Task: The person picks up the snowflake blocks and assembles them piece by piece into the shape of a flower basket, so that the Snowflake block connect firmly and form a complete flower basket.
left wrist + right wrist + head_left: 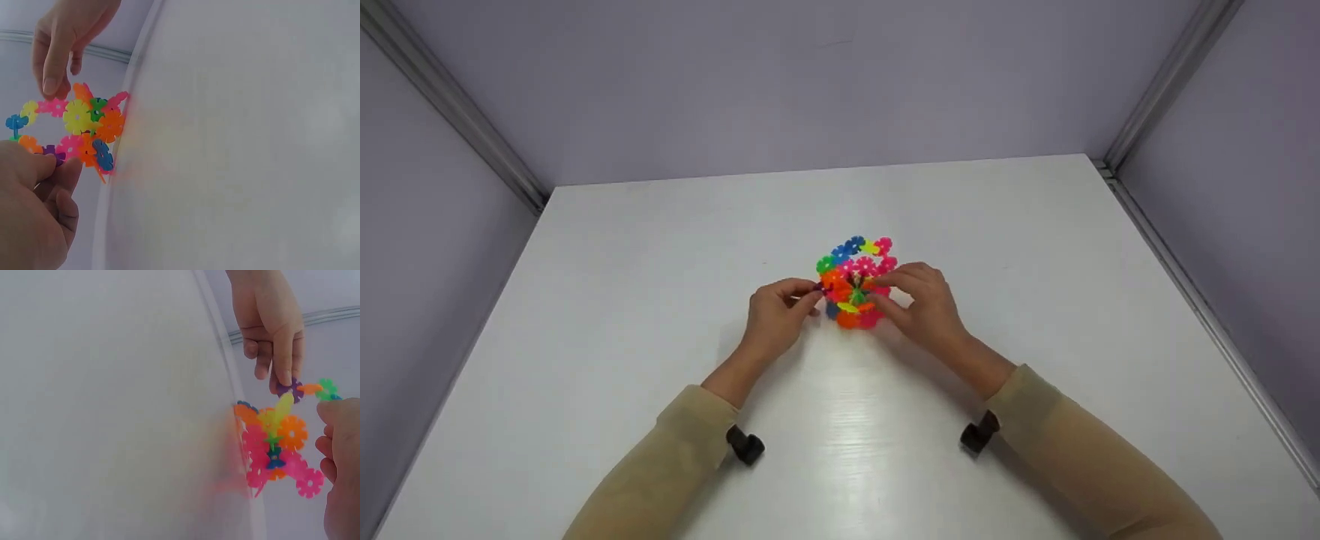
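Note:
A cluster of interlocking flower-shaped plastic discs (866, 265) in many bright colours is joined into a ring-like shape at the middle of the white table. My left hand (774, 313) is at its left side, pinching a purple disc (291, 390) between thumb and fingers. On the other side is my right hand (928, 306), its thumb and index finger apart at the cluster's edge. In the left wrist view, the right fingertips (52, 85) are close above pink discs (56, 107); whether they touch is hard to see. Fingers hide parts of the cluster.
The white table (622, 315) reaches back to a pale lilac wall (810, 97), with side walls left and right. Metal rails (1174, 90) run along the corners. Black wrist cameras (746, 446) are at both sleeve cuffs.

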Available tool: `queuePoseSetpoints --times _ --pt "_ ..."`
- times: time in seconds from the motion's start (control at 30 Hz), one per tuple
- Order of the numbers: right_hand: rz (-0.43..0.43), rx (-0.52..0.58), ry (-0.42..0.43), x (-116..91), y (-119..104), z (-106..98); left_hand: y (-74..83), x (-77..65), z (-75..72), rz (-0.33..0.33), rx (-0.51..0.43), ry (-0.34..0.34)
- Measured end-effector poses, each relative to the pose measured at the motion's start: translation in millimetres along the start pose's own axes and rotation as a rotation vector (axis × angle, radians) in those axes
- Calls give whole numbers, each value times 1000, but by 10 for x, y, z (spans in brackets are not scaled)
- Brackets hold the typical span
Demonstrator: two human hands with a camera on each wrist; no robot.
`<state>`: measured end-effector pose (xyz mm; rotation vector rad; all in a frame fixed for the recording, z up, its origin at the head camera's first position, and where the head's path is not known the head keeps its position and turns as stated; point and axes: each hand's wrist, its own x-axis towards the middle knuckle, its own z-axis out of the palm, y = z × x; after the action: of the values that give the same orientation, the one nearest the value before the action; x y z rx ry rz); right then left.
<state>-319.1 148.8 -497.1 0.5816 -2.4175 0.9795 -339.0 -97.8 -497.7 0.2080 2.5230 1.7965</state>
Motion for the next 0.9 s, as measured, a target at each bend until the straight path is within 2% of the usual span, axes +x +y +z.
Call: queuePoseSetpoints --times 0.17,0.47,0.73,0.9 --pt "90 24 37 -21 150 -139 -57 112 -82 -6 17 -15" --pt "410 166 -39 126 367 -131 -79 277 -103 -14 50 -35" --pt "484 231 -50 224 432 -93 -67 374 -72 -14 44 -28" --pt "508 213 -49 202 494 -184 -63 337 -178 3 151 6"
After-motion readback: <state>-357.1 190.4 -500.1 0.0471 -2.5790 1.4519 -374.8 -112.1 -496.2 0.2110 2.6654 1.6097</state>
